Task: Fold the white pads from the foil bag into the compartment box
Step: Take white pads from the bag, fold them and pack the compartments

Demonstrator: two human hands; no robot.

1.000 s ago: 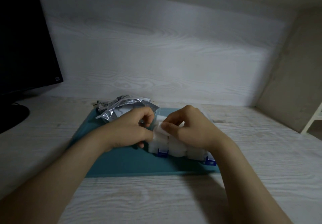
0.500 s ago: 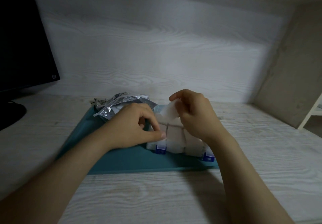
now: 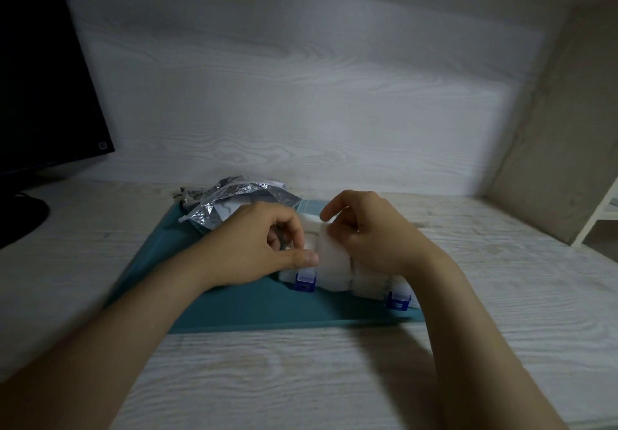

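Far left: dark monitor (image 3: 40,78) standing at the back of the pale wood-grain worktop (image 3: 334,362). Teal mat (image 3: 234,305) lies mid-worktop. Crumpled foil bag (image 3: 230,205) on the mat's far-left corner, mouth facing the hands. Left hand (image 3: 264,245) just in front of the bag: fingers curled in, thumb stretched right, its tip at the front rim of the compartment box (image 3: 368,287) just above the left blue latch (image 3: 305,280). Grip narrow; cannot tell whether it pinches the pad, the box, or only rests there. White pad (image 3: 329,255) sits between the two hands, over the box's left-centre part, bulging above the rim; which compartment is hidden. Right hand (image 3: 374,235) over the box: fingers curled down onto the pad's upper right edge, index finger raised; grip closed on the pad. Box is clear and holds white material; right blue latch (image 3: 398,300) at its front. Far right: edge of a white shelf (image 3: 602,215).
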